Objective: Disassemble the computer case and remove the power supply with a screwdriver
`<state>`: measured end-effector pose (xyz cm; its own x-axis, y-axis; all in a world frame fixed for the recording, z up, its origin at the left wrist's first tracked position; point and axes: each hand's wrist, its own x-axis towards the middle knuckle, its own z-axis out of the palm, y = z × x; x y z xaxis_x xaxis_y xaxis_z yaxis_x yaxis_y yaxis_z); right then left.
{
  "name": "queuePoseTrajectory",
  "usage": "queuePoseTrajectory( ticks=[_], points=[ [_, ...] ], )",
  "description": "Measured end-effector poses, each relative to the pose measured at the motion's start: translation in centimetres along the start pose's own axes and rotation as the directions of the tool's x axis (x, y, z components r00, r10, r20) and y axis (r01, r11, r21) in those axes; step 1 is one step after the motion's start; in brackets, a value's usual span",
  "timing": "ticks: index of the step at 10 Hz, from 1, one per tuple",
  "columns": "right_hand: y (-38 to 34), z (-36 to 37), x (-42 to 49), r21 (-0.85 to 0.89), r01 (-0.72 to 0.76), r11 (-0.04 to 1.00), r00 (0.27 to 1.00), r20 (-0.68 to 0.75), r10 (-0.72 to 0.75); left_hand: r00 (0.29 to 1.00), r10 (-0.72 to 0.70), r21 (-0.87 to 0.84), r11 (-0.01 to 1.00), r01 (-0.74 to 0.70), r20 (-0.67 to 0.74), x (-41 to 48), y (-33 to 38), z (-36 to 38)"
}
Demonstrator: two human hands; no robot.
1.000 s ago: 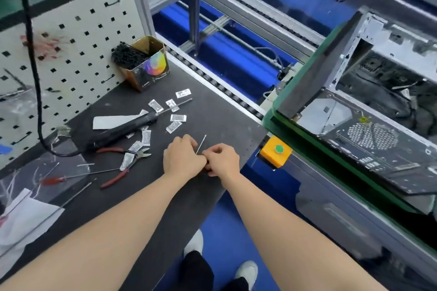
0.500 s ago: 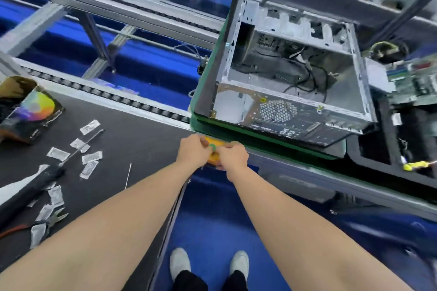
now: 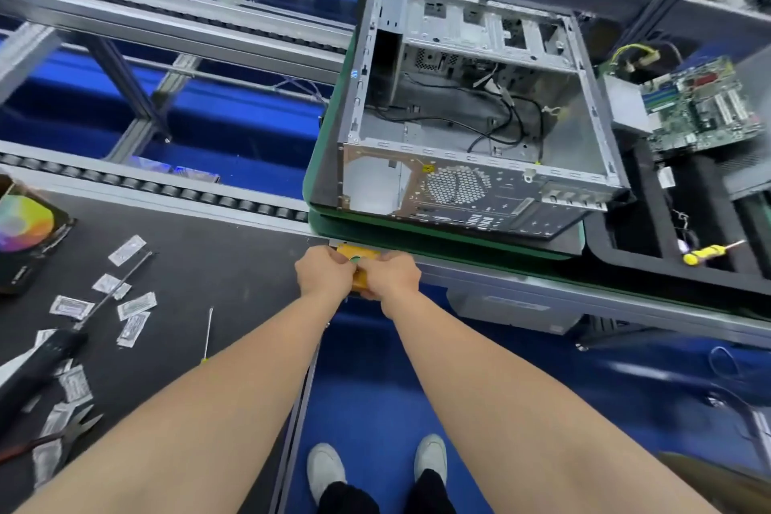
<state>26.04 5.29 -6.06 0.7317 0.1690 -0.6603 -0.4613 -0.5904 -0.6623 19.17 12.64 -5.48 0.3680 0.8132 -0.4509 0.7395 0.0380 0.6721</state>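
Far left, a black power driver (image 3: 37,359) lay on the dark counter (image 3: 217,246) among scattered white packets (image 3: 127,250), with a thin rod (image 3: 207,332) just right of them. At the counter's right edge both hands met on a yellow switch box (image 3: 354,251). The left hand (image 3: 323,273) curled over its left side and the right hand (image 3: 394,278) over its right, a green button (image 3: 356,260) peeking between them. Beyond, the computer case (image 3: 471,129) sat open-topped on a green pallet (image 3: 417,232), cables loose inside. Further right, a yellow-handled screwdriver (image 3: 709,251) lay in a black tray (image 3: 651,200), a circuit board (image 3: 705,108) behind it.
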Motion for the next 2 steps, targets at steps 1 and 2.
queuePoseTrajectory(
  ticks=[1,2],
  points=[
    [0.6,-0.7,-0.7,-0.196,0.170,0.966,0.985,0.021,-0.169,0.999,0.036,-0.001,0.999,-0.036,-0.004,-0.9,-0.3,0.3],
    [2.3,-1.2,-2.3,-0.329,0.366,0.870,0.930,0.107,-0.351,0.996,0.087,-0.026,0.996,-0.088,-0.014,-2.4,-1.0,0.8]
  ],
)
